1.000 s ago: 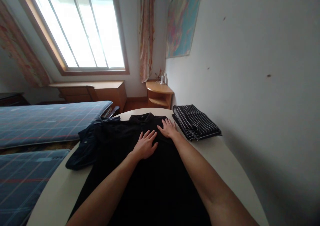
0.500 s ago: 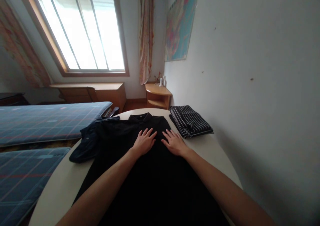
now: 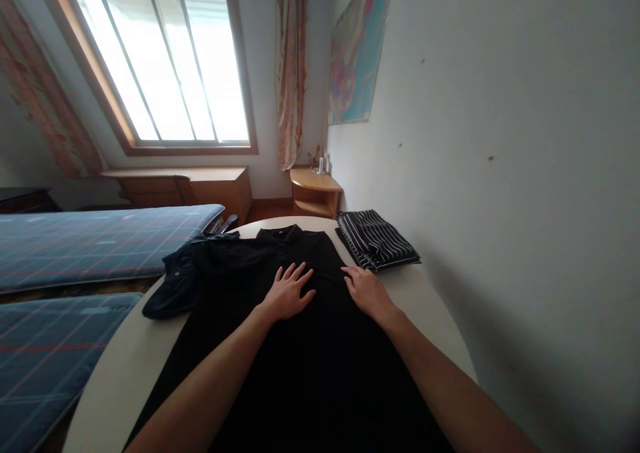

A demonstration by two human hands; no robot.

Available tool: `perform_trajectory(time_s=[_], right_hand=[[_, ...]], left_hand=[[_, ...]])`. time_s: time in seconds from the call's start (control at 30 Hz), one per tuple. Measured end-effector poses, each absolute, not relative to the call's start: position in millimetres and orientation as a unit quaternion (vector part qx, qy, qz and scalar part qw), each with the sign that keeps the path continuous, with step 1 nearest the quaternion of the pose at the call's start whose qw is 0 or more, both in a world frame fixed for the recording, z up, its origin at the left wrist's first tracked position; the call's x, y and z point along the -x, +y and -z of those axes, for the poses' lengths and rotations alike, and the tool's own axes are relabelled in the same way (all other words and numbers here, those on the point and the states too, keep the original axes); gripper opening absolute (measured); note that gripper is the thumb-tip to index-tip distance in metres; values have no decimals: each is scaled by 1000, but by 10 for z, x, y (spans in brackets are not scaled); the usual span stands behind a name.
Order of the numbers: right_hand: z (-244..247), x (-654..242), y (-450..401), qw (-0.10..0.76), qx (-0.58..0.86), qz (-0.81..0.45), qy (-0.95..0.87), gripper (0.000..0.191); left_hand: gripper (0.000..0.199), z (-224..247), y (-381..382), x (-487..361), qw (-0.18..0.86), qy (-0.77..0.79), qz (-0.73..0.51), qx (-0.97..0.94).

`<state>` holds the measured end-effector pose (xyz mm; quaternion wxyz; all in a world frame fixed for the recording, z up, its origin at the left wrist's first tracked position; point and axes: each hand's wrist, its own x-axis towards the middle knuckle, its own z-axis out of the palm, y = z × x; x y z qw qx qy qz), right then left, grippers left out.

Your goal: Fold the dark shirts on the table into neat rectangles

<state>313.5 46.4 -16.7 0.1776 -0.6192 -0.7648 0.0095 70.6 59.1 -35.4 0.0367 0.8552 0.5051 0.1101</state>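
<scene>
A black collared shirt [image 3: 310,359] lies spread over a round pale table [image 3: 440,326], its collar at the far edge. My left hand [image 3: 287,294] rests on the upper part of the shirt, palm down with fingers spread. At the shirt's right edge is my right hand [image 3: 367,293], its fingers extended and touching the cloth; nothing shows in its grasp. Dark blue folded clothing [image 3: 173,286] sits on the table's left side, partly beside the shirt's sleeve. Folded black-and-white striped cloth [image 3: 380,239] lies at the far right.
Beds with blue plaid mattresses [image 3: 100,246] stand to the left of the table. A white wall [image 3: 525,239] runs close along the right side. Beyond the table are a wooden corner shelf [image 3: 316,181] and a desk [image 3: 220,186] under the window.
My right hand has moved right, from the shirt's upper chest to its right edge. My left hand has shifted slightly nearer to me, its thumb more spread.
</scene>
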Motion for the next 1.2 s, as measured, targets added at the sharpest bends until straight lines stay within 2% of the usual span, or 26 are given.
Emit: perform_trajectory(time_s=[0.37, 0.77, 1.03, 1.2], right_hand=[[91, -3185, 529, 219, 644, -58, -730, 39], [158, -3215, 567, 157, 645, -63, -745, 42], [85, -3196, 547, 175, 633, -73, -751, 44], [-111, -3020, 526, 188, 618, -68, -760, 42]], left_hand=[[60, 350, 633, -700, 56, 500, -121, -856], [58, 393, 691, -709, 52, 494, -139, -857], [58, 405, 674, -702, 53, 491, -168, -853], [57, 420, 701, -705, 96, 504, -200, -835]])
